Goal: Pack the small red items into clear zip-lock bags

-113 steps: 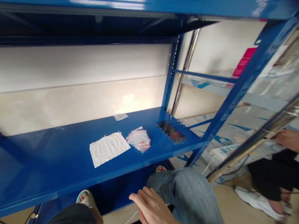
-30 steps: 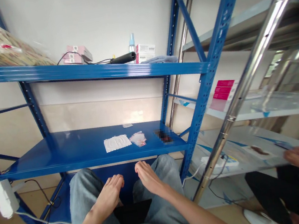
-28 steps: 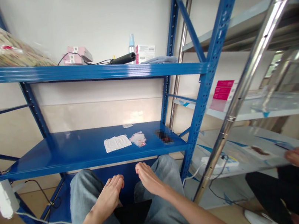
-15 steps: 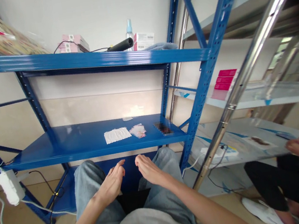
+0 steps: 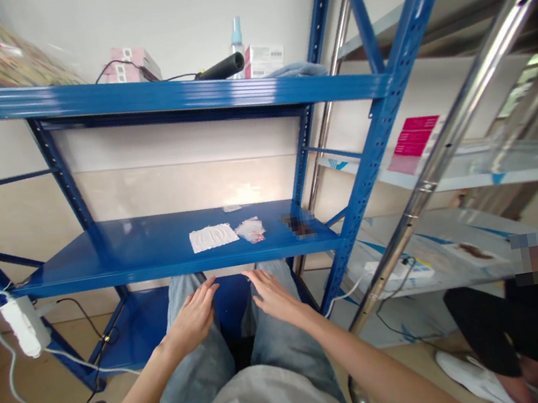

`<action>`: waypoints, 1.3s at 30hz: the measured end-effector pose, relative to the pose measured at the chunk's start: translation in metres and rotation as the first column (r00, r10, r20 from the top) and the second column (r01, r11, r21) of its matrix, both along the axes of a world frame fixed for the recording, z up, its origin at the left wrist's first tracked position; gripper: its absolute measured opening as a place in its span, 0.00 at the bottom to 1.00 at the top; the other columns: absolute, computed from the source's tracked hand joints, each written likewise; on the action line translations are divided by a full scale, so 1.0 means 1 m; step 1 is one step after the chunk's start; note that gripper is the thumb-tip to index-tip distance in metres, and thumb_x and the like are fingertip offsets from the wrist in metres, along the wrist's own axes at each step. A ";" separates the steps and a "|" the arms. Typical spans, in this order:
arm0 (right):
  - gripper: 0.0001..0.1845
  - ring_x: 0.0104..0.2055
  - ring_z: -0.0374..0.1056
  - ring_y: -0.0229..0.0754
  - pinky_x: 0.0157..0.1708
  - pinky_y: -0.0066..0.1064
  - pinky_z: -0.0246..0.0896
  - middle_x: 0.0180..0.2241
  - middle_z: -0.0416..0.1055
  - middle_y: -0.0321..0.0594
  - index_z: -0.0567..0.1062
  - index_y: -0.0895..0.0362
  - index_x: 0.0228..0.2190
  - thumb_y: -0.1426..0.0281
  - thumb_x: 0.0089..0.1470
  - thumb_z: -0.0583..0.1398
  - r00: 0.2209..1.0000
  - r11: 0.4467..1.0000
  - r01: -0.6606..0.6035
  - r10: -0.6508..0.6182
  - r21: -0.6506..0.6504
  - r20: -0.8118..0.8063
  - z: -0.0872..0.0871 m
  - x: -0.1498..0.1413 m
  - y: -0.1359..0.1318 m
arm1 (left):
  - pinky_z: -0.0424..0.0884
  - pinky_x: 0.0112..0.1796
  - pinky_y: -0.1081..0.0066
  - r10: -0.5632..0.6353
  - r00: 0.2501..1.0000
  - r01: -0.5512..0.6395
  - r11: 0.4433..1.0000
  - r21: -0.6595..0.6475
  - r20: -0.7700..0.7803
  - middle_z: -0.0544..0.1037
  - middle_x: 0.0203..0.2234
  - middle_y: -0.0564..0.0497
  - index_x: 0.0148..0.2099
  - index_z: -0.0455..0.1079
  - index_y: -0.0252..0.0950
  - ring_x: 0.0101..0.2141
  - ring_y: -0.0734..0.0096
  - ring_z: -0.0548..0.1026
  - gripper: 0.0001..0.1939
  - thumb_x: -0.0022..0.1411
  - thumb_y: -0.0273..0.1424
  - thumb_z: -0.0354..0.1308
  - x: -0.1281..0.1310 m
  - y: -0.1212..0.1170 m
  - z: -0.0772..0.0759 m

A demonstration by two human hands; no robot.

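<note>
Over my knees, in front of the blue shelf [image 5: 121,260], both hands are held apart in the air. My left hand [image 5: 196,315] is open and holds nothing, its fingers stretched forward. Facing it, my right hand [image 5: 271,294] is also open and bare, with its fingers apart. On the shelf beyond them lies a flat white cloth or sheet [image 5: 212,237] with a wavy surface. Beside it sits a small clear plastic bag [image 5: 252,230] with pinkish bits in it. A dark, partly blurred item [image 5: 298,226] lies to the right.
The upper shelf [image 5: 172,95] carries pink boxes [image 5: 130,64], a black tube [image 5: 221,67], a spray bottle [image 5: 236,34] and a folded blue cloth [image 5: 300,69]. A white power strip [image 5: 25,325] hangs at the left. On the right are a metal pole [image 5: 416,206] and a seated person's legs [image 5: 489,323].
My knees have come closer together. My hands have drawn slightly apart and their fingers have spread more. The view has shifted a little.
</note>
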State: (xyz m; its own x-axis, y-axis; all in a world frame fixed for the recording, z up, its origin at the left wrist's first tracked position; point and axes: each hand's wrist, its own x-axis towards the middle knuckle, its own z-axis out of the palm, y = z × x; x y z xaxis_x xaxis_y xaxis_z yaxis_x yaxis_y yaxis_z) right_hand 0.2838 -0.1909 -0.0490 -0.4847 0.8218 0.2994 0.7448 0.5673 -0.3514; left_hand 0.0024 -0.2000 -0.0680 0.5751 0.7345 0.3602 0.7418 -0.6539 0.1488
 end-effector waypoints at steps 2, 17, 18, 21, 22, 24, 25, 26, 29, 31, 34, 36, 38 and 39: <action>0.40 0.64 0.57 0.53 0.62 0.48 0.53 0.62 0.62 0.52 0.55 0.54 0.66 0.79 0.55 0.57 1.000 1.000 0.012 -0.012 -0.015 0.010 0.001 0.001 0.001 | 0.63 0.61 0.52 -0.001 0.999 0.001 1.000 -0.002 -0.035 0.53 0.72 0.39 0.72 0.50 0.36 0.69 0.53 0.56 0.36 0.63 0.20 0.45 -0.001 -0.001 -0.006; 0.46 0.74 0.39 0.57 0.68 0.53 0.43 0.73 0.40 0.54 0.40 0.53 0.72 0.69 0.61 0.57 0.992 0.954 0.045 -0.009 -0.297 0.122 -0.009 0.006 0.005 | 0.55 0.64 0.46 0.020 0.982 -0.059 0.977 -0.206 -0.185 0.50 0.73 0.43 0.71 0.57 0.43 0.71 0.54 0.50 0.28 0.70 0.31 0.48 -0.008 0.001 -0.029; 0.46 0.75 0.38 0.56 0.68 0.53 0.43 0.73 0.39 0.54 0.39 0.52 0.72 0.68 0.62 0.57 0.993 0.952 0.038 -0.003 -0.304 0.114 -0.010 0.006 0.005 | 0.55 0.64 0.45 0.023 0.982 -0.064 0.973 -0.221 -0.187 0.50 0.73 0.42 0.70 0.58 0.42 0.71 0.53 0.50 0.27 0.71 0.33 0.48 -0.007 0.001 -0.030; 0.45 0.75 0.38 0.56 0.68 0.52 0.43 0.73 0.37 0.53 0.38 0.51 0.72 0.67 0.64 0.56 0.995 0.958 0.031 -0.004 -0.284 0.096 -0.012 0.002 0.008 | 0.57 0.62 0.44 0.014 0.983 -0.063 0.963 -0.262 -0.184 0.49 0.73 0.41 0.70 0.59 0.43 0.71 0.51 0.48 0.26 0.73 0.36 0.47 -0.007 0.002 -0.031; 0.44 0.75 0.37 0.56 0.68 0.53 0.43 0.73 0.37 0.52 0.38 0.51 0.72 0.66 0.64 0.56 0.995 0.960 0.044 -0.018 -0.276 0.095 -0.014 0.001 0.008 | 0.58 0.62 0.43 0.012 0.983 -0.062 0.961 -0.271 -0.182 0.49 0.73 0.41 0.70 0.59 0.43 0.71 0.51 0.47 0.26 0.73 0.37 0.46 -0.007 0.003 -0.032; 0.42 0.75 0.37 0.58 0.68 0.56 0.43 0.74 0.36 0.51 0.38 0.48 0.72 0.65 0.66 0.55 0.993 0.958 0.082 -0.056 -0.274 0.101 -0.018 -0.002 0.008 | 0.58 0.62 0.43 0.011 0.984 -0.063 0.958 -0.282 -0.180 0.48 0.73 0.41 0.70 0.59 0.44 0.71 0.51 0.47 0.26 0.73 0.38 0.46 -0.007 0.004 -0.032; 0.42 0.75 0.36 0.59 0.67 0.57 0.43 0.74 0.35 0.50 0.38 0.47 0.72 0.64 0.66 0.54 0.992 0.957 0.097 -0.071 -0.274 0.105 -0.021 -0.003 0.007 | 0.57 0.62 0.43 0.013 0.984 -0.064 0.957 -0.285 -0.178 0.49 0.73 0.41 0.70 0.59 0.44 0.71 0.51 0.47 0.26 0.73 0.38 0.46 -0.008 0.004 -0.032; 0.42 0.75 0.36 0.59 0.67 0.58 0.43 0.74 0.34 0.49 0.39 0.46 0.72 0.65 0.66 0.54 0.991 0.959 0.103 -0.076 -0.264 0.110 -0.023 -0.005 0.007 | 0.57 0.62 0.42 0.015 0.984 -0.066 0.955 -0.288 -0.176 0.49 0.73 0.41 0.70 0.59 0.43 0.71 0.51 0.47 0.26 0.73 0.38 0.46 -0.008 0.004 -0.032; 0.41 0.75 0.34 0.55 0.69 0.55 0.41 0.74 0.34 0.42 0.41 0.44 0.72 0.68 0.65 0.54 0.994 0.990 0.061 -0.048 -0.127 0.103 -0.023 -0.010 0.012 | 0.58 0.62 0.41 0.016 0.985 -0.070 0.948 -0.309 -0.173 0.48 0.73 0.42 0.71 0.58 0.44 0.71 0.50 0.47 0.26 0.73 0.37 0.47 -0.008 0.003 -0.030; 0.38 0.75 0.34 0.51 0.70 0.51 0.40 0.74 0.37 0.39 0.44 0.44 0.72 0.70 0.66 0.52 0.995 0.998 0.056 -0.058 0.035 0.081 -0.013 -0.013 0.023 | 0.58 0.62 0.40 0.015 0.985 -0.072 0.942 -0.327 -0.173 0.46 0.73 0.43 0.71 0.57 0.45 0.72 0.50 0.46 0.27 0.72 0.36 0.48 -0.008 0.001 -0.029; 0.33 0.75 0.36 0.50 0.70 0.50 0.38 0.74 0.40 0.39 0.49 0.47 0.71 0.71 0.68 0.47 0.985 0.959 0.151 -0.167 0.241 0.044 0.012 -0.013 0.054 | 0.58 0.62 0.40 0.018 0.986 -0.074 0.939 -0.336 -0.168 0.45 0.74 0.44 0.71 0.57 0.45 0.72 0.49 0.44 0.28 0.71 0.35 0.49 -0.005 0.000 -0.029; 0.30 0.75 0.37 0.53 0.70 0.52 0.37 0.73 0.42 0.40 0.55 0.46 0.69 0.69 0.69 0.46 0.963 0.923 0.242 -0.267 0.298 0.045 0.029 -0.011 0.080 | 0.58 0.62 0.39 0.014 0.987 -0.066 0.943 -0.325 -0.159 0.45 0.74 0.44 0.71 0.57 0.44 0.72 0.49 0.44 0.28 0.71 0.34 0.49 -0.002 -0.001 -0.030; 0.28 0.74 0.36 0.58 0.69 0.57 0.36 0.73 0.45 0.42 0.57 0.45 0.69 0.65 0.70 0.46 0.923 0.896 0.349 -0.379 0.274 0.065 0.040 -0.006 0.105 | 0.59 0.61 0.39 0.003 0.989 -0.051 0.948 -0.313 -0.151 0.45 0.74 0.44 0.71 0.58 0.43 0.72 0.48 0.45 0.28 0.71 0.33 0.49 0.000 0.000 -0.032; 0.27 0.74 0.37 0.60 0.68 0.58 0.36 0.72 0.47 0.43 0.60 0.45 0.68 0.62 0.70 0.46 0.902 0.888 0.391 -0.422 0.243 0.091 0.042 -0.004 0.115 | 0.59 0.61 0.40 -0.003 0.989 -0.043 0.950 -0.308 -0.147 0.46 0.74 0.43 0.71 0.58 0.43 0.72 0.48 0.45 0.28 0.71 0.33 0.49 0.001 0.000 -0.033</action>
